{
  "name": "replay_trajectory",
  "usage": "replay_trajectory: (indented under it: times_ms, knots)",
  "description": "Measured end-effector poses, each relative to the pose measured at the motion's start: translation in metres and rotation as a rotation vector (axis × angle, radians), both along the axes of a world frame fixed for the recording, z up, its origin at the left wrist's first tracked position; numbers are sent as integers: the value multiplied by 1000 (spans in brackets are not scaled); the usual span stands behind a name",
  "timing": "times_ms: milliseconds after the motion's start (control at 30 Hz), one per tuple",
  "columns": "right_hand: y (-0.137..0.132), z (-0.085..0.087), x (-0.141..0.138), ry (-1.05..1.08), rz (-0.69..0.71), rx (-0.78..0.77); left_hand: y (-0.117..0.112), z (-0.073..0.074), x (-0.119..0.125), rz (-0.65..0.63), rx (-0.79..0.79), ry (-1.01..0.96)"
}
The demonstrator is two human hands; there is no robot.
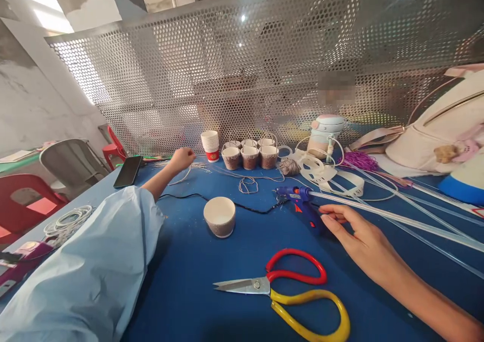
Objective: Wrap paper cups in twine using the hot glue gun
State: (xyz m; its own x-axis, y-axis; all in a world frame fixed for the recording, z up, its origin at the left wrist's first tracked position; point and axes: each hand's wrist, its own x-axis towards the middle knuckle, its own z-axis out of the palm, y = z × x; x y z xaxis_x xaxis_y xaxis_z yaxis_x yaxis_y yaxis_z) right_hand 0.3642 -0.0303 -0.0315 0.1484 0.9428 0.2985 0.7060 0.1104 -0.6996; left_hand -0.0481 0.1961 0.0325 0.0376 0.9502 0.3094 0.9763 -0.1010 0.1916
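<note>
My left hand (183,160) reaches to the back of the table with its fingers pinched together. A thin pale cord (186,174) hangs from the fingertips and curls onto the tabletop. My right hand (350,226) is at the handle of a blue glue gun (302,203), thumb and fingers slightly apart and not wrapped around it. The gun lies on its side with a long clear glue stick (363,208) in its rear. Between the hands stands a paper cup (220,218) with a brown-grey glittery outside. Large scissors (280,286) with red and yellow handles lie in front, blades pointing left.
Several small handled cup baskets (249,158) stand at the back beside stacked white cups (210,143). A twine ball (290,167), white ribbon (321,173) and purple strands (361,161) lie rightward. A phone (128,171) is at left. A perforated metal screen (170,79) borders the table.
</note>
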Motion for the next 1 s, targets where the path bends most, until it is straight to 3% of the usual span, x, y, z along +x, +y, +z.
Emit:
replay_trajectory:
  times_ms: [133,300,433,600,733,833,900,1000]
  knots:
    - [5,-1,3,-25,5,16,-1,27,-6,65,144,-85]
    - [12,-2,10,-163,41,-35,-12,51,-12,83,257,-68]
    - [4,10,14,-250,77,-52,-26,64,-19,79,283,-17]
    - [-28,32,22,-317,88,-62,-41,79,-26,63,296,17]
    - [-60,59,9,-420,140,-62,-45,88,-27,25,307,-27]
    - [-74,93,-25,-445,213,22,-47,92,-25,-15,329,-96]
    - [-67,119,-57,-410,298,46,-51,94,-23,-52,336,-146]
    - [-26,149,-108,-294,417,63,-58,93,-19,-110,324,-223]
